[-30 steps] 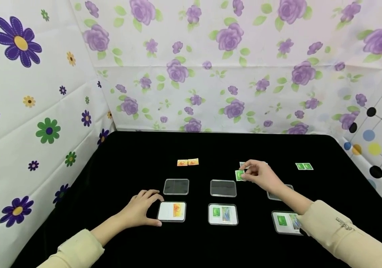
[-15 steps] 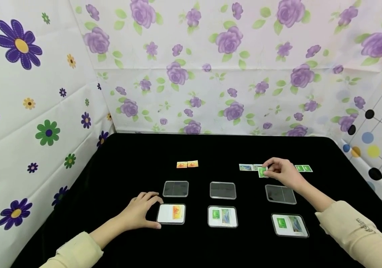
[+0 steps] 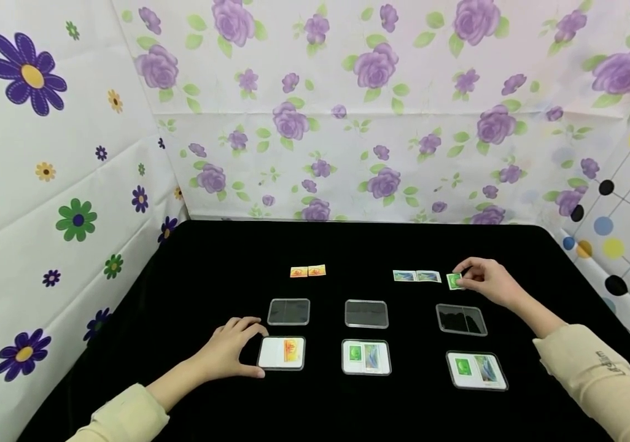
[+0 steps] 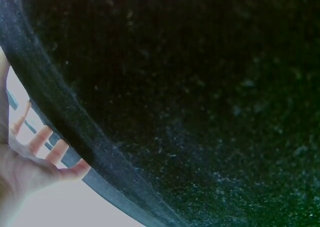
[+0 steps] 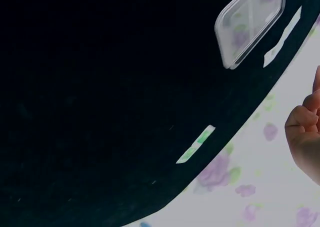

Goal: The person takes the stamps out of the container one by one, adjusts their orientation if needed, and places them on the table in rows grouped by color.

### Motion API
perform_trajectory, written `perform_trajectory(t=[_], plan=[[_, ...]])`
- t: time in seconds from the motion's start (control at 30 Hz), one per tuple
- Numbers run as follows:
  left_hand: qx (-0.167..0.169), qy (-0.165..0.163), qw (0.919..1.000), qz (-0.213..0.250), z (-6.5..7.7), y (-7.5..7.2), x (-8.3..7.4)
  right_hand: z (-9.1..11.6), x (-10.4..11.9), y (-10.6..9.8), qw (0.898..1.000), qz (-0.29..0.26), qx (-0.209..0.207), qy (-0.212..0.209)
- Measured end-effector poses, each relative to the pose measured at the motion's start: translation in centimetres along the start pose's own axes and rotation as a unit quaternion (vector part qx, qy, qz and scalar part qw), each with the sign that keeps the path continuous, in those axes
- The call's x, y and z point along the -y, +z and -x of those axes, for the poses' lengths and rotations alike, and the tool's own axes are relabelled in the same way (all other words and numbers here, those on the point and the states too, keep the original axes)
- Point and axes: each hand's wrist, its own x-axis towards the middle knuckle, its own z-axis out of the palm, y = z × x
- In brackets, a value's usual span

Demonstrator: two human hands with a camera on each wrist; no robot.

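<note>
Between thumb and forefinger, my right hand (image 3: 489, 282) pinches a small green stamp (image 3: 453, 282) low over the black cloth, just right of a pair of blue landscape stamps (image 3: 417, 276). That hand hides another green stamp pair in the head view; the pair (image 5: 196, 144) shows in the right wrist view. My left hand (image 3: 231, 348) rests on the cloth, fingers spread, thumb and forefinger at the left corners of a clear case base (image 3: 271, 351) with a white insert and an orange stamp (image 3: 291, 350). In the left wrist view its fingers are spread apart.
Two more white-insert cases, middle (image 3: 366, 357) and right (image 3: 478, 371), each hold a green and a blue stamp. Behind them lie clear lids, left (image 3: 289, 312), middle (image 3: 367, 314) and right (image 3: 461, 320). An orange stamp pair (image 3: 307, 271) lies at the back.
My right hand has moved rightward with the green stamp, from over the blue stamps to beside them, uncovering them and the right lid. The left hand has stayed put.
</note>
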Motion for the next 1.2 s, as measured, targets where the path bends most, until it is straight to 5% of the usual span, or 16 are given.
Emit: perform_trajectory(t=[0.43, 1.2], plan=[[0.0, -0.003, 1.0, 0.001, -0.1, -0.1, -0.1, 0.1, -3.4, -2.4, 0.986, 0.136, -0.009, 0.091], [0.004, 0.002, 1.0, -0.003, 0.0, -0.1, 0.1, -1.1, -5.9, -2.0, 0.972, 0.187, -0.025, 0.139]])
